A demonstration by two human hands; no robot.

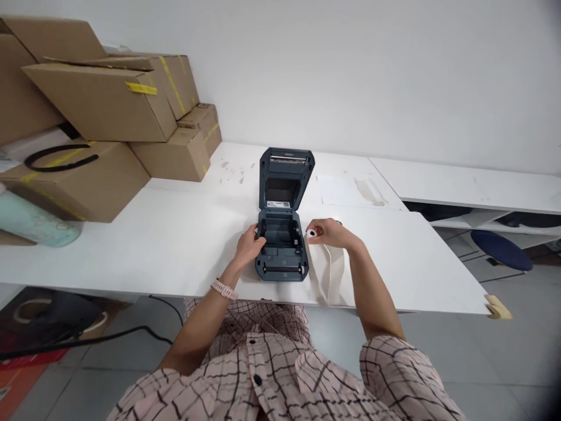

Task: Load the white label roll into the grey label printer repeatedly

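Note:
A dark grey label printer (284,257) stands on the white table with its lid (287,175) raised and its inner compartment showing. My left hand (249,244) grips the printer's left edge, thumb over the rim. Just right of the printer, my right hand (328,233) has its fingers closed round a small white roll (311,233) with a dark core. A strip of pale backing paper (335,272) hangs from the roll in a loop, down toward the table's front edge.
Cardboard boxes (100,102) are stacked on the table (184,245) at the left. A black ring-shaped band (61,168) and a mint-green bottle (39,222) are near them. A blue stool (502,250) stands beyond the table's right end. The wall rises behind.

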